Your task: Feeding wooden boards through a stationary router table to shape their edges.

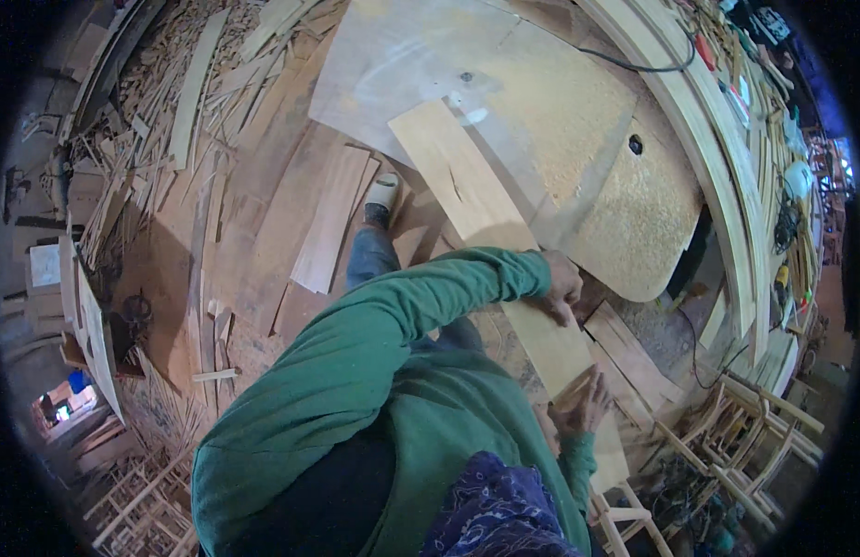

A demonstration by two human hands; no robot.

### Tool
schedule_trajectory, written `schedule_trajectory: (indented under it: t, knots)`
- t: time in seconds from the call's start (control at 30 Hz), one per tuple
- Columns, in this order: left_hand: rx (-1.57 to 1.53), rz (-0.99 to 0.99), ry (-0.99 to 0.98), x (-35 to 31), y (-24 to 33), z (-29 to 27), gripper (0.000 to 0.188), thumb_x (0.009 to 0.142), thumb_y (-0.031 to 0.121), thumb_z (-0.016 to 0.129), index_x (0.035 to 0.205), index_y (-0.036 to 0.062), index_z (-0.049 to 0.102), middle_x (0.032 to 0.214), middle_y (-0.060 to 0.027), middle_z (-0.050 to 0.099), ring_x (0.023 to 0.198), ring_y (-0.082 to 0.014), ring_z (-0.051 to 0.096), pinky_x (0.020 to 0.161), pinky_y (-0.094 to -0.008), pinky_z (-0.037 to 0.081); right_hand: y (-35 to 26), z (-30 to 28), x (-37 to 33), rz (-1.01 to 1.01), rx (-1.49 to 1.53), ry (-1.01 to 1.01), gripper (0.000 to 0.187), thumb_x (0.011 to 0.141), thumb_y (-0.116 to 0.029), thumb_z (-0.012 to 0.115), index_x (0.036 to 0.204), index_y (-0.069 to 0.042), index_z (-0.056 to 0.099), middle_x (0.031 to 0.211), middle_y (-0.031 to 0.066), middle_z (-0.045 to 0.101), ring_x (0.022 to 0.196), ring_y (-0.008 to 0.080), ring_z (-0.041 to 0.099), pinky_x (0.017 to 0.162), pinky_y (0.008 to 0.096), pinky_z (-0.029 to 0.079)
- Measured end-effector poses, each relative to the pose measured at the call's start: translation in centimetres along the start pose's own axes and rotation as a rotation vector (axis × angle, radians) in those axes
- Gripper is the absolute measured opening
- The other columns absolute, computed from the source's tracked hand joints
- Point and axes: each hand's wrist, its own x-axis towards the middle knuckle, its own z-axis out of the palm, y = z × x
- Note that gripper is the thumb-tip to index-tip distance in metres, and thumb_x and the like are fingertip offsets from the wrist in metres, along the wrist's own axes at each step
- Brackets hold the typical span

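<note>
A long pale wooden plank point(467, 190) slants from a large board-topped table down toward my right side. Its far end lies over the table's edge. My left hand point(562, 286) crosses in front of me and is closed at the plank's right edge, about midway along it. Nearer to me, my right hand point(583, 407) lies across the plank, its fingers fairly straight and its thumb by the left edge, so it seems to hold the plank there. Parts of the fingers of both hands are hidden. Both arms wear green sleeves.
The grey table top point(402, 65) carries sawdust and has a rounded board point(634, 218) at its right. Shorter boards point(332, 223) lie on the floor to the left, near offcuts point(156, 121). Long curved-looking timbers point(704, 121) run along the right, above wooden frames point(745, 446).
</note>
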Motion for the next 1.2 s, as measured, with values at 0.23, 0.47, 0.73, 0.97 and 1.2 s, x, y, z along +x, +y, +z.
schedule_trajectory:
  t: [0.23,0.47,0.73,0.97,1.2]
  knots:
    - [0.144,-0.673,0.808,-8.4,-5.7,-0.9,0.066,0.074,0.043,0.073,0.130,0.0101,0.058,0.141,-0.0152,0.047,0.134,-0.0352,0.040,0.104,-0.0621,0.032,-0.6,2.8,0.3,0.004,-0.035,0.005,0.130,0.052,-0.049,0.083,0.157,-0.009,0.019,0.149,0.0211,0.038,0.135,0.0423,0.037,0.110,0.0545,0.025]
    - [0.004,-0.962,1.009,-15.5,-11.4,-2.5,0.109,0.067,0.060,0.078,0.152,0.0108,0.030,0.160,-0.0095,0.024,0.149,-0.0379,0.017,0.112,-0.0685,0.018,-2.9,3.2,0.7,0.093,0.049,-0.043,0.113,0.058,-0.035,0.077,0.155,-0.008,0.026,0.148,0.0232,0.039,0.134,0.0437,0.037,0.112,0.0591,0.024]
    - [0.000,-0.877,0.992,-14.5,-13.4,-4.4,0.125,0.061,0.068,0.080,0.152,0.0041,0.023,0.161,-0.0115,0.022,0.150,-0.0357,0.014,0.112,-0.0666,0.019,-3.4,4.4,1.6,0.116,0.061,-0.070,0.119,0.053,-0.039,0.082,0.154,-0.008,0.027,0.149,0.0236,0.038,0.135,0.0434,0.036,0.112,0.0579,0.025]
    - [0.006,-0.883,0.975,-14.1,-14.5,-5.1,0.125,0.060,0.071,0.078,0.152,0.0045,0.027,0.161,-0.0117,0.022,0.150,-0.0350,0.014,0.111,-0.0663,0.020,-3.9,4.8,1.9,0.120,0.043,0.007,0.121,0.052,-0.039,0.083,0.155,-0.009,0.026,0.149,0.0218,0.039,0.134,0.0426,0.038,0.112,0.0576,0.025]
    - [0.041,-0.855,0.981,-14.4,-15.1,-5.2,0.127,0.059,0.077,0.074,0.153,0.0044,0.028,0.162,-0.0121,0.021,0.151,-0.0331,0.015,0.112,-0.0644,0.019,-2.8,8.0,1.4,0.100,-0.101,0.079,0.065,0.096,-0.023,0.047,0.157,-0.016,0.027,0.149,0.0136,0.043,0.132,0.0342,0.044,0.108,0.0525,0.032]
